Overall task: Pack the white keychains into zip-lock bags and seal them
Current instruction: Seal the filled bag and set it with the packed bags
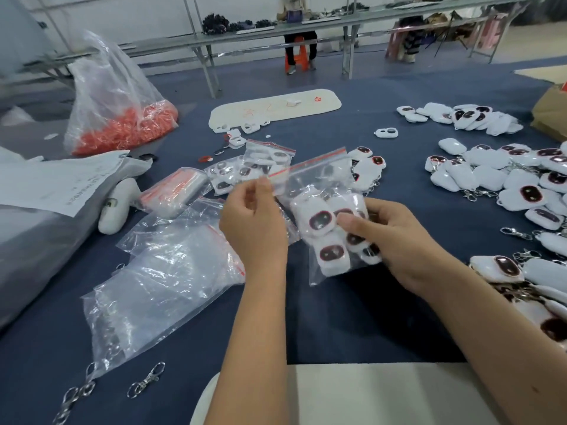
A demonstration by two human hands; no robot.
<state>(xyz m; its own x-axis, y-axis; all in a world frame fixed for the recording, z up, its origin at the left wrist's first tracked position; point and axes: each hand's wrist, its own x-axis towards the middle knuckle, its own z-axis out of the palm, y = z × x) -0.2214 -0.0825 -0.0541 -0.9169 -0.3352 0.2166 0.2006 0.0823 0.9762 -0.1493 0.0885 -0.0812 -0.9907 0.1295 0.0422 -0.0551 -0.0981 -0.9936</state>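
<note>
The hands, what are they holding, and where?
Both hold one zip-lock bag of white keychains: left hand pinches its red zip strip, right hand grips its filled lower part.

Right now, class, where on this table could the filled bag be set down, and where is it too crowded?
Bare blue cloth lies between the forearms, and more between the white board and the bagged keychains. The right side is crowded with loose keychains; the left with empty bags.

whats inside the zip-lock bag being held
The zip-lock bag holds several white keychains; the right hand covers some, so the count is unclear.
</note>
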